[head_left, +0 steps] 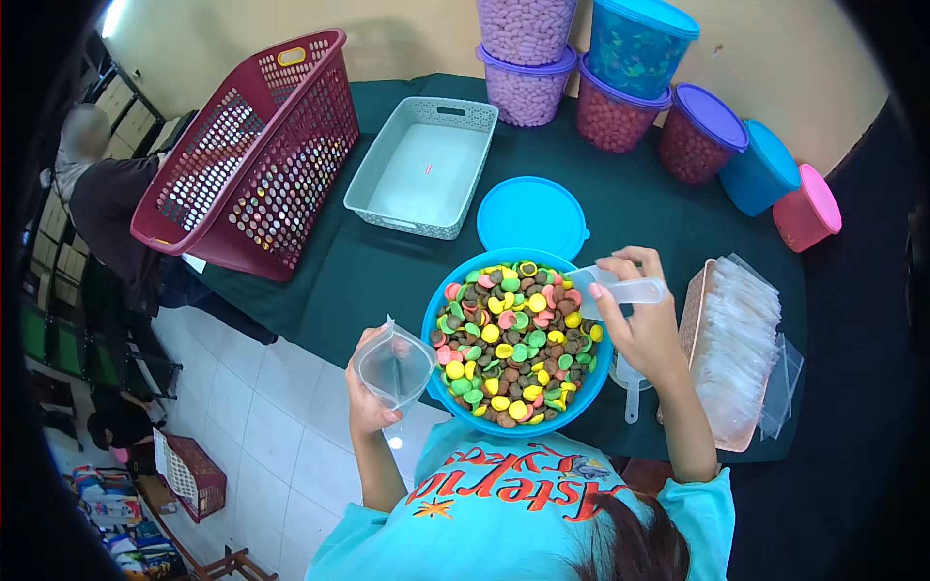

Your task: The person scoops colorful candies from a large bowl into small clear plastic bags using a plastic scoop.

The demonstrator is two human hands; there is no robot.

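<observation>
My left hand [364, 392] holds a clear plastic pouch [395, 364] by its side, its mouth spread wide beside the tub. My right hand [643, 324] grips the handle of a translucent plastic scoop [635, 290], whose bowl reaches over the tub's right rim. Between my hands is a round blue tub [435, 389], full of small cup-shaped pieces [513, 339] in brown, green, yellow and pink. Just behind it, a flat blue lid [531, 219] lies on the cloth. A second clear scoop [632, 399] is partly hidden below my right wrist.
A pink basket [690, 324] packed with clear pouches [738, 353] stands right. Behind are a pale grey basket [421, 179], a tall maroon basket [291, 198] and several lidded tubs [699, 136] along the wall. Green cloth [387, 281] covers the table. Another person [116, 223] is far left.
</observation>
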